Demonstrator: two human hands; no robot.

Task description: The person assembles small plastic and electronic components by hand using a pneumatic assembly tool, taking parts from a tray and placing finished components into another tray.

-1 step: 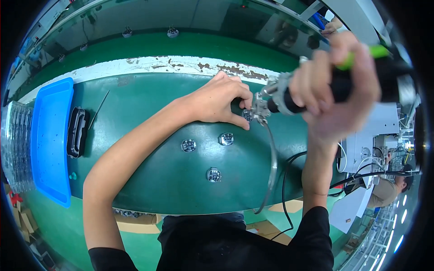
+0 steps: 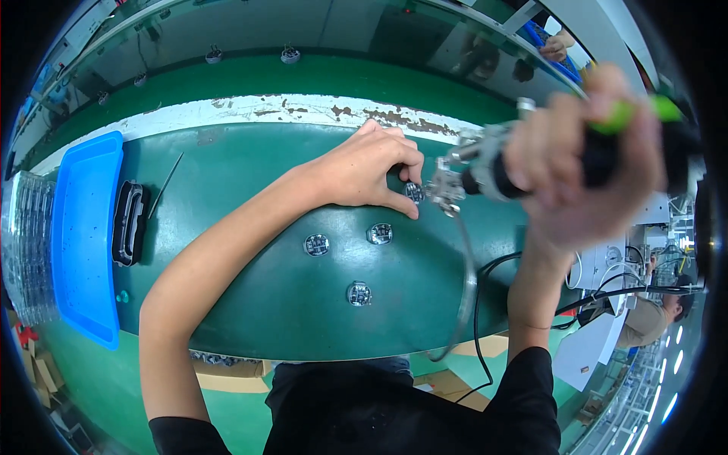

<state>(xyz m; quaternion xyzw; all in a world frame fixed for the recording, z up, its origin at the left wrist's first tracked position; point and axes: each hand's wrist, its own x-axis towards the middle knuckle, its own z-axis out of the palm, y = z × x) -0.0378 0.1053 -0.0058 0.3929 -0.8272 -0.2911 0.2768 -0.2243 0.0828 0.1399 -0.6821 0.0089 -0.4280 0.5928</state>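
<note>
My left hand [image 2: 364, 171] rests on the green workbench, thumb and fingers pinching a small round circuit module [image 2: 413, 192]. Wrapped in my right hand [image 2: 584, 152], which is blurred, is a black and green electric screwdriver [image 2: 681, 152], held nearly level. Its metal feed head [image 2: 447, 186] points left, just right of the pinched module, with a small gap between them. A clear hose [image 2: 471, 280] hangs from that head. Three similar modules lie on the bench nearer me: one on the left [image 2: 316, 244], one in the middle [image 2: 379, 233], one closest [image 2: 359, 293].
At the left stand a blue tray [image 2: 85, 243], a black open housing [image 2: 131, 222] and a thin rod [image 2: 166, 184]. Stacked clear plastic trays [image 2: 30, 243] are beyond. Black cables [image 2: 478, 326] run at the right. Several modules sit on the green strip past the white ledge [image 2: 265, 106].
My right hand and the screwdriver have shifted right, drawing the feed head off the pinched module, and the hose swung along. My left hand has stayed put.
</note>
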